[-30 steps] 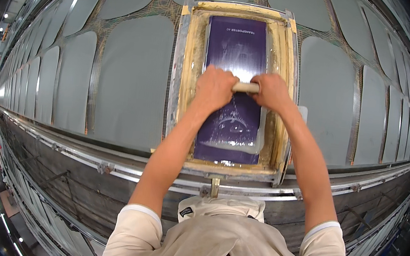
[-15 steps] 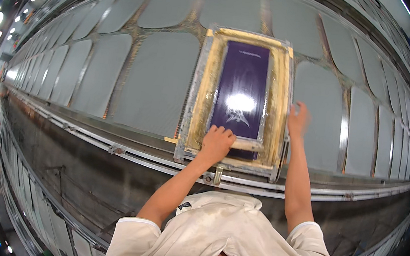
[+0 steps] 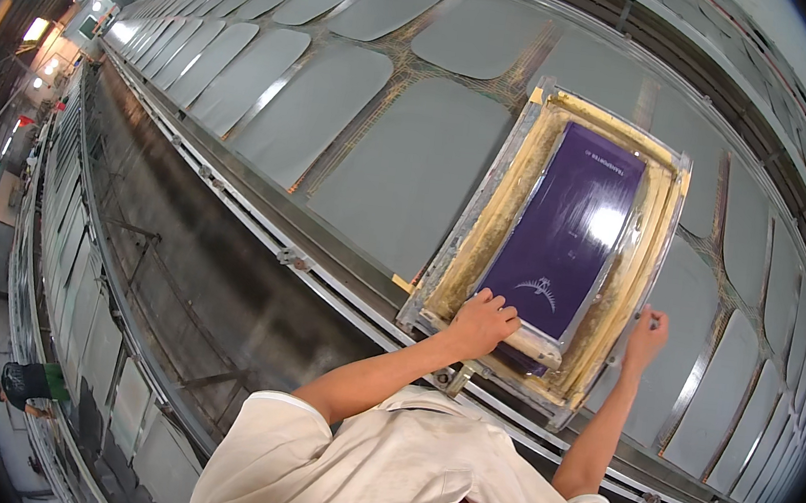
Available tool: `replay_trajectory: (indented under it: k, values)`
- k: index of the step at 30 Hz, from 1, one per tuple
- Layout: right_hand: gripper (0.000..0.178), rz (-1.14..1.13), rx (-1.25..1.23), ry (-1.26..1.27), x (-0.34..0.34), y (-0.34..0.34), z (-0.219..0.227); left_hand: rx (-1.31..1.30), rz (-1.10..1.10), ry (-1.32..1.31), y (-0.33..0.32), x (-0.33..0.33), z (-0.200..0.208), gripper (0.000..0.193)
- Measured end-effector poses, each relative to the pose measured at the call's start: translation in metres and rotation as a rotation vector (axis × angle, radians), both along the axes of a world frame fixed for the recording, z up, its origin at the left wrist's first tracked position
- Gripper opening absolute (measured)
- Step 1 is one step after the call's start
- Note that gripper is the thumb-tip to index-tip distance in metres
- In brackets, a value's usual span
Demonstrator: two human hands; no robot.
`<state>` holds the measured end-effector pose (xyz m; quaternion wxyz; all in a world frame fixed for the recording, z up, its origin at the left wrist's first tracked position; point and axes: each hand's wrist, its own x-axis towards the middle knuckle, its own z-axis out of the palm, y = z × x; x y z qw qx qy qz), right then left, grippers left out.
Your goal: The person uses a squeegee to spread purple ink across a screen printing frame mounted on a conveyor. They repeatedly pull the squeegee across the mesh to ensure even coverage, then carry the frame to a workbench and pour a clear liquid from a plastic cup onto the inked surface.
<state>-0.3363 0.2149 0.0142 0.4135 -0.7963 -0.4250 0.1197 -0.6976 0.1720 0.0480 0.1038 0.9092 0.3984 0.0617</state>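
A screen-printing frame (image 3: 473, 222) with a pale, taped yellowish border lies on the long table in front of me. Dark purple mesh (image 3: 562, 234) fills its middle, with a light crown-like design near the close end. Across that end lies a pale squeegee bar (image 3: 538, 347), and my left hand (image 3: 484, 323) has its fingers curled over the left end of it. Just outside the frame's right edge is my right hand (image 3: 646, 340), fingers bent in and drawn together. Whatever they may hold is too small to make out.
Grey rounded panels (image 3: 412, 169) cover the table in rows on both sides of the frame. A metal rail (image 3: 289, 257) runs along the near edge. Behind on the left stands another table with panels (image 3: 106, 319), where a person in dark clothes (image 3: 34, 380) bends over.
My view has turned, so the frame now appears tilted and farther right. The left hand stays on the squeegee. The right hand's fingers have drawn in beside the frame's edge.
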Motion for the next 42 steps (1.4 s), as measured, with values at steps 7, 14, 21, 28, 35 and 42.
replay_trajectory:
  k: [7,14,21,28,35,42]
  values:
    - [0.026,0.036,0.073,0.098,-0.013,0.01,0.005,-0.029,0.08,0.06,0.006,-0.005,0.027,0.044]
    - [0.027,-0.043,0.08,0.196,-0.044,-0.008,0.009,0.057,-0.01,0.104,0.008,-0.031,0.072,0.046]
    - [0.027,-0.094,-0.024,0.179,-0.039,-0.009,0.022,0.158,-0.096,0.0,-0.047,-0.05,0.083,0.041]
    - [0.027,-0.082,-0.088,0.093,-0.035,0.001,0.02,0.217,-0.138,-0.016,-0.026,-0.046,0.075,0.034]
    - [0.023,0.028,-0.203,0.193,-0.026,-0.01,0.038,0.275,-0.144,-0.061,0.126,0.0,0.072,0.029]
    - [0.026,0.185,-0.588,0.071,-0.017,0.018,0.08,0.328,-0.163,-0.033,0.339,0.065,0.042,0.028]
